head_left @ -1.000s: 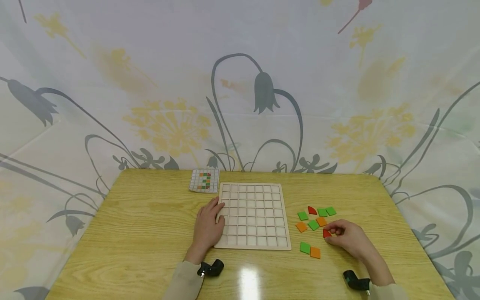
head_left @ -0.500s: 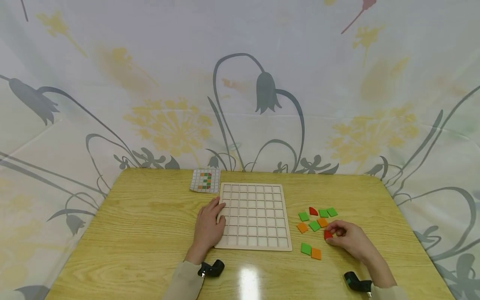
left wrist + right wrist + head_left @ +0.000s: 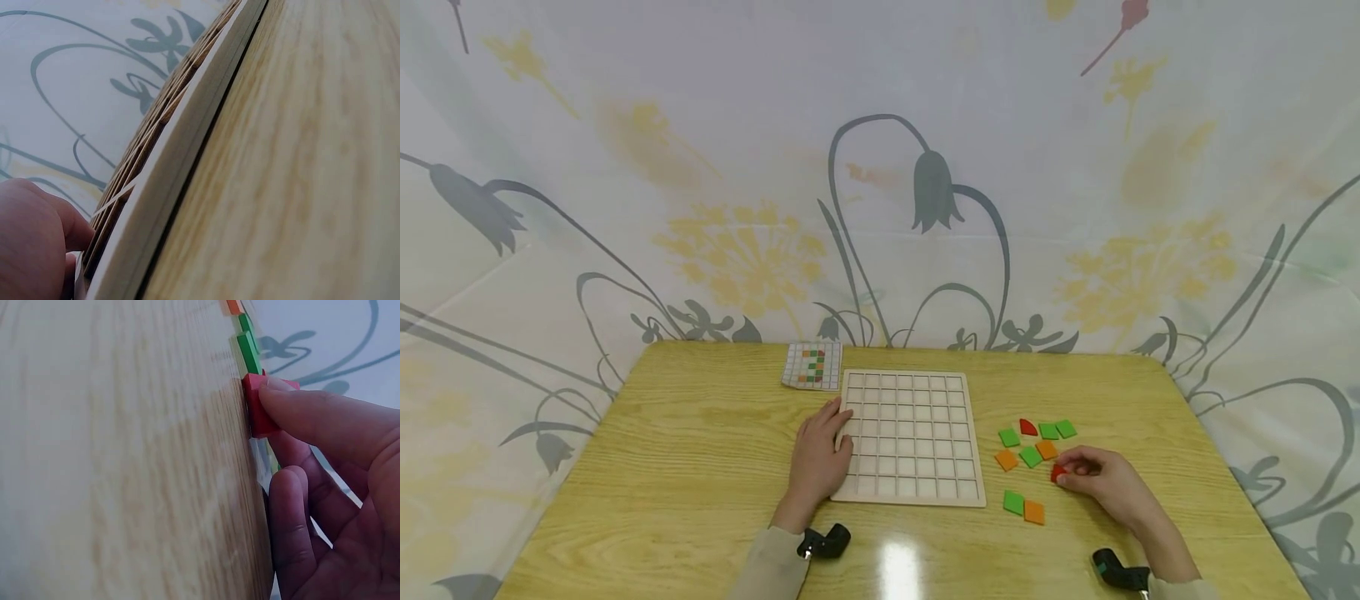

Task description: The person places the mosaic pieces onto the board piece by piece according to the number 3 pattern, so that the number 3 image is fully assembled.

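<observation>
My left hand rests on the left edge of a square wooden grid board, fingers extended over its rim. The left wrist view shows part of that hand beside the board's raised side. On the right, thumb and fingers of my right hand pinch a red tile. From the right wrist, the red tile shows its thick edge close to the table, thumb across it. A green tile lies just beyond.
Green tiles, orange tiles and a red quarter-round tile lie between board and right hand. A green tile and an orange one lie nearer. A colour-pattern card lies behind the board's left corner.
The head view has shifted slightly. A little less of the red tile shows between the right fingertips. The left hand keeps its place on the board.
</observation>
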`<state>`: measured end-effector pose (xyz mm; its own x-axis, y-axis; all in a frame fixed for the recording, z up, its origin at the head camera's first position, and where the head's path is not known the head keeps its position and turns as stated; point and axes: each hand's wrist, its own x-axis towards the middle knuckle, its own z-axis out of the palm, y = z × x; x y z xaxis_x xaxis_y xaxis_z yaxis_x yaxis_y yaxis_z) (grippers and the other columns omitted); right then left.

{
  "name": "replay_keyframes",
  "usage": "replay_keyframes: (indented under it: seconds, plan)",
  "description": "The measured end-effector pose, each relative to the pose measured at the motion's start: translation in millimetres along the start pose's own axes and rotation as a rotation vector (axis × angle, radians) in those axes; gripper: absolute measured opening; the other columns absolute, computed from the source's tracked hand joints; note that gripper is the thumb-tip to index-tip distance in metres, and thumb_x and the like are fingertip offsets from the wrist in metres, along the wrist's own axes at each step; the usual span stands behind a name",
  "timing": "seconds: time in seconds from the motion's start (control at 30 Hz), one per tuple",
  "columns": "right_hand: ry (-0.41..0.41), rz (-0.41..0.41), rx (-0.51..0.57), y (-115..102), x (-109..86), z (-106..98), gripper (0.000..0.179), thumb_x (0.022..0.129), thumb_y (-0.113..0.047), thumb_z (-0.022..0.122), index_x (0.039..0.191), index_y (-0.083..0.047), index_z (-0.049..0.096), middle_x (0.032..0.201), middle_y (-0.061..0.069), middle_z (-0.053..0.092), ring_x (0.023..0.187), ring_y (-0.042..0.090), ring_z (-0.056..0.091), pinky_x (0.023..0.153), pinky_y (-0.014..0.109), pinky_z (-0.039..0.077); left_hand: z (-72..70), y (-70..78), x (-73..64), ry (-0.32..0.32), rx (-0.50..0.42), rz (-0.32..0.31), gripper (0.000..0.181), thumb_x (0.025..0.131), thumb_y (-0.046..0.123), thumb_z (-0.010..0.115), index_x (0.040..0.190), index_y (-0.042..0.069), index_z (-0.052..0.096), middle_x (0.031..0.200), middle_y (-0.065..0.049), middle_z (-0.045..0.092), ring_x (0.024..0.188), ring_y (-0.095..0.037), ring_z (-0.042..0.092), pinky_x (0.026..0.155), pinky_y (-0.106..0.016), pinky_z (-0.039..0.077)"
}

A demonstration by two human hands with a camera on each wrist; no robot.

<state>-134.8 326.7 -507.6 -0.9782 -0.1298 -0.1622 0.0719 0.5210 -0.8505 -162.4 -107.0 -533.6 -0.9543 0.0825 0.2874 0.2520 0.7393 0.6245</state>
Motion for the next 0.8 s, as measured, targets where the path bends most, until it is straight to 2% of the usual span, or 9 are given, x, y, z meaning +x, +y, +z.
replay_keyframes:
  seconds: [0.23, 0.47, 0.8]
  plan:
    - [-0.009, 0.029, 0.038, -0.4, -1.8, -0.6, 0.045, 0.088, -0.016, 0.076, 0.126, 0.006, 0.065, 0.102, 0.011, 0.068, 0.081, 0.012, 0.059, 0.07, 0.025, 0.052, 0.8, -1.2, 0.0, -0.006, 0.007, -0.003, 0.037, 0.093, 0.007, 0.058, 0.129, 0.001, 0.065, 0.147, -0.015, 0.05, 0.137, -0.034, 0.043, 0.113, -0.054, 0.029]
    - [0.002, 0.043, 0.031, -0.4, -3.5, -1.5, 0.044, 0.09, -0.019, 0.075, 0.127, 0.004, 0.066, 0.12, 0.018, 0.067, 0.092, 0.005, 0.061, 0.075, 0.023, 0.052, 1.2, -1.5, 0.7, -0.001, 0.016, 0.002, 0.037, 0.093, 0.007, 0.058, 0.129, 0.001, 0.065, 0.146, -0.015, 0.051, 0.137, -0.034, 0.043, 0.112, -0.054, 0.03]
    - [0.044, 0.003, 0.022, -1.4, -4.3, -2.0, 0.041, 0.093, -0.016, 0.072, 0.127, 0.004, 0.065, 0.103, 0.009, 0.065, 0.083, 0.011, 0.055, 0.07, 0.024, 0.048, 1.1, -2.0, 0.2, -0.008, 0.022, -0.005, 0.037, 0.094, 0.008, 0.058, 0.129, 0.002, 0.065, 0.148, -0.013, 0.05, 0.138, -0.033, 0.042, 0.113, -0.053, 0.029]
